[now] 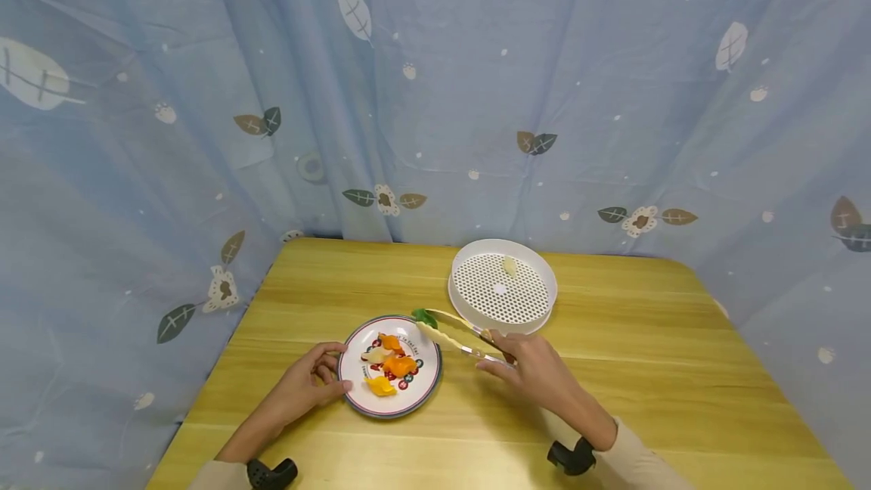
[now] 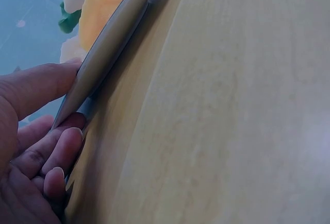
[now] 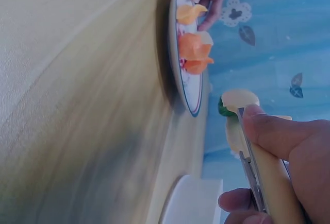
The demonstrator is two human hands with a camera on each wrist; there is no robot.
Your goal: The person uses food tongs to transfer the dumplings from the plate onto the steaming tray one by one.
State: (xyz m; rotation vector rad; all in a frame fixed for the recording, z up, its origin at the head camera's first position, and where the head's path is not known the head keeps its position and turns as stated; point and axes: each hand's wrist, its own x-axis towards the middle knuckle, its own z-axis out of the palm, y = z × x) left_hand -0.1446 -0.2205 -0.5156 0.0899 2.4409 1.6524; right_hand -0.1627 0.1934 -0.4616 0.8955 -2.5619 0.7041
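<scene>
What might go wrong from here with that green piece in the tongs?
The green piece might slip from the tongs and miss the plate, since the head view shows it right by the rim.

The tongs might nudge the orange pieces nearby.

The plate might tilt, as the left hand grips just one side.

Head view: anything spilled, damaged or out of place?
Nothing stands out. The small pieces lie inside the plate, one pale piece sits in the white strainer, and the tongs hold a green piece near the plate's rim. No spill or breakage shows.
</scene>
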